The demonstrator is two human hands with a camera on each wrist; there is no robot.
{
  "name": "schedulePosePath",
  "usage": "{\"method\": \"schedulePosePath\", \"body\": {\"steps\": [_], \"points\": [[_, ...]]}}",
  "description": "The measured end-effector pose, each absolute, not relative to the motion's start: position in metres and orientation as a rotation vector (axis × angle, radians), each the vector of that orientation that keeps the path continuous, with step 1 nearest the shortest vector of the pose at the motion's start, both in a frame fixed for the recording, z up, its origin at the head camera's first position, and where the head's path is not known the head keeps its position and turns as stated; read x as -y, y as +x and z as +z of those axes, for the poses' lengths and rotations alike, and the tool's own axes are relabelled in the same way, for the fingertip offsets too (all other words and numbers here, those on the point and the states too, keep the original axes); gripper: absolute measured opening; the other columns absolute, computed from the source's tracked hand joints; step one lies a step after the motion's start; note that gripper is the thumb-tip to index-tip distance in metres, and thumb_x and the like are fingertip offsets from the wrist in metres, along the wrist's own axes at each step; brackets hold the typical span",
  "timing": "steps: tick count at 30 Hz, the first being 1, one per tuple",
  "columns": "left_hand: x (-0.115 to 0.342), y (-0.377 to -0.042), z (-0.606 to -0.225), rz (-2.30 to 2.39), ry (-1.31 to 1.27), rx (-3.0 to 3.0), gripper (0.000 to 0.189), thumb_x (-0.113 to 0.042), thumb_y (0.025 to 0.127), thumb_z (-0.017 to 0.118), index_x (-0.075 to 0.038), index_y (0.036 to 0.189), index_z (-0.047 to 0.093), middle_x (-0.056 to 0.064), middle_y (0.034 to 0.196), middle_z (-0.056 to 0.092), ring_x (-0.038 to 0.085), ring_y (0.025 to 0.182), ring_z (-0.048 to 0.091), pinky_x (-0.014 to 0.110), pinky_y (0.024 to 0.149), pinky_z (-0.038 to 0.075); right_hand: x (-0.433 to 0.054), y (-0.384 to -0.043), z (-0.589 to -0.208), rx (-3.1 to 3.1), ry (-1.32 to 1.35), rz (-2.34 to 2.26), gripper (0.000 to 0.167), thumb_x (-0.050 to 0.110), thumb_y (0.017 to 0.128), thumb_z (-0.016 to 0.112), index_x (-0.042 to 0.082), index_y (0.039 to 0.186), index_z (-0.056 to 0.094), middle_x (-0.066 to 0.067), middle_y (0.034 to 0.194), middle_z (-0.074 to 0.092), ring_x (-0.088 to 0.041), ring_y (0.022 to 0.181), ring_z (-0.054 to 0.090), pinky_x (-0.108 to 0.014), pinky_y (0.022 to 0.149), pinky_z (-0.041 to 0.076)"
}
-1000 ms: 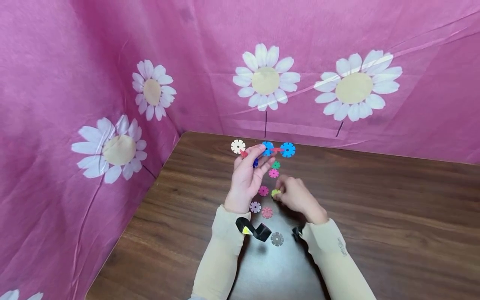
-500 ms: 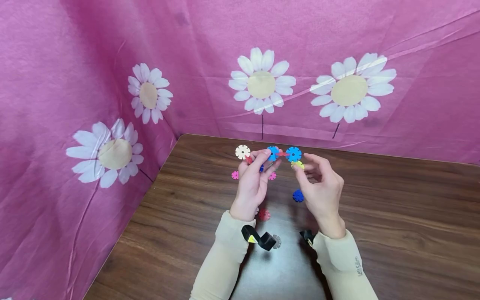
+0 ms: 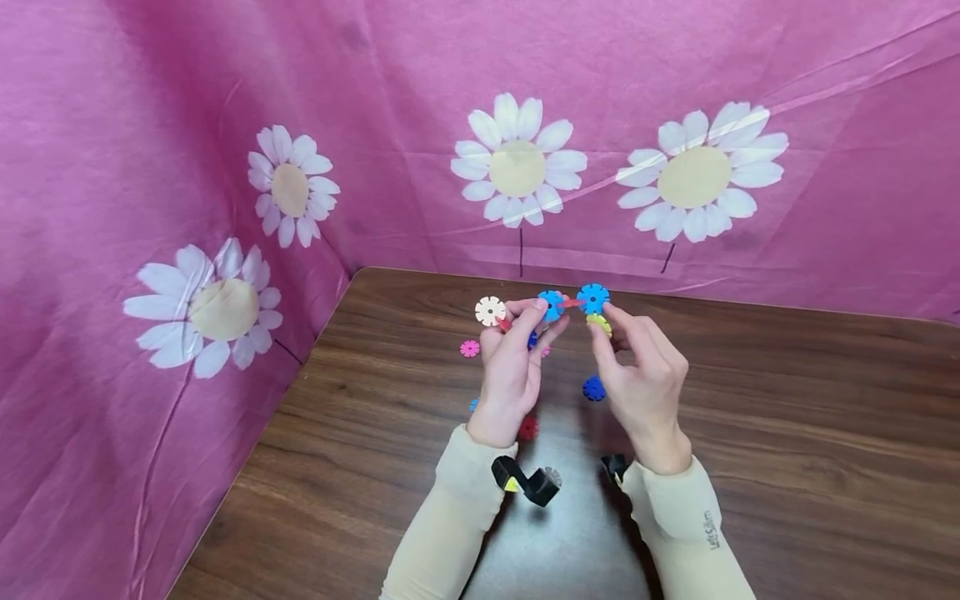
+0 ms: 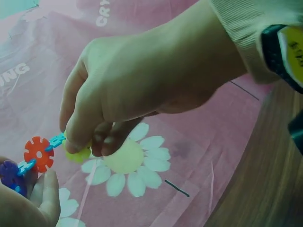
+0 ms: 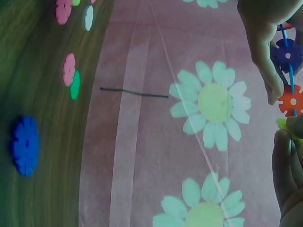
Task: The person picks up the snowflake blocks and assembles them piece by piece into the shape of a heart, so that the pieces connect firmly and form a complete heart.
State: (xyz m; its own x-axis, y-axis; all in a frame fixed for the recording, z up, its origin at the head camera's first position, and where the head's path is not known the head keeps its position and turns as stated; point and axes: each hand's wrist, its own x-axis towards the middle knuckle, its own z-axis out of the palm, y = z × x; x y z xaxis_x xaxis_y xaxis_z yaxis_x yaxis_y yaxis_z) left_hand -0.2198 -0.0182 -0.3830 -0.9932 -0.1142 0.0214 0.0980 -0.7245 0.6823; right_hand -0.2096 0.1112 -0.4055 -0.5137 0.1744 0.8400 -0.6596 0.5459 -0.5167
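My left hand [image 3: 513, 375] holds a chain of notched plastic discs above the table. A white disc [image 3: 490, 311] is at its left end and a light blue disc [image 3: 593, 298] at its right end. Between them are a red disc [image 3: 572, 303], seen nearly edge-on, and a dark blue disc [image 3: 532, 340], partly behind the fingers. My right hand [image 3: 645, 383] pinches a yellow-green disc [image 3: 599, 325] between thumb and fingers, right against the end light blue disc. Fingertips hide where they meet, so whether their notches interlock cannot be told. The left wrist view also shows this yellow-green disc [image 4: 77, 153].
On the brown wooden table [image 3: 787, 442] lie loose discs: a blue disc [image 3: 594, 388], a pink disc [image 3: 469, 348], a red disc [image 3: 529, 428] and a grey disc [image 3: 552, 476] beside the left wrist camera. A pink flowered cloth [image 3: 390, 125] hangs along the back and left edges.
My right hand has lifted the yellow-green disc from the table and brought it up to the chain's right end. The left hand has shifted slightly right with the chain.
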Motion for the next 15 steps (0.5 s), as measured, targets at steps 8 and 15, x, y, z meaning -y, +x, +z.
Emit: {"method": "schedulePosePath", "body": {"steps": [8,15], "points": [[0.009,-0.216,-0.384,-2.779,-0.007,1.095,0.015,0.004,0.090,0.058,-0.008,0.097,0.054,0.004,0.089,0.067,0.013,0.082,0.068,0.034,0.078,0.060,-0.116,-0.214,-0.403,1.716,0.383,1.182,0.008,-0.001,0.081,0.072,-0.007,0.085,0.071,-0.017,0.082,0.068,-0.015,0.068,0.060,-0.014,0.069,0.048],[-0.001,-0.213,-0.386,-2.743,-0.002,1.032,0.012,0.002,0.090,0.060,-0.008,0.096,0.057,0.004,0.090,0.067,0.013,0.086,0.067,0.032,0.078,0.060,-0.120,-0.212,-0.401,1.723,0.319,1.234,0.007,0.001,0.081,0.073,-0.005,0.084,0.072,-0.014,0.081,0.070,0.000,0.073,0.060,-0.012,0.071,0.049]]}}
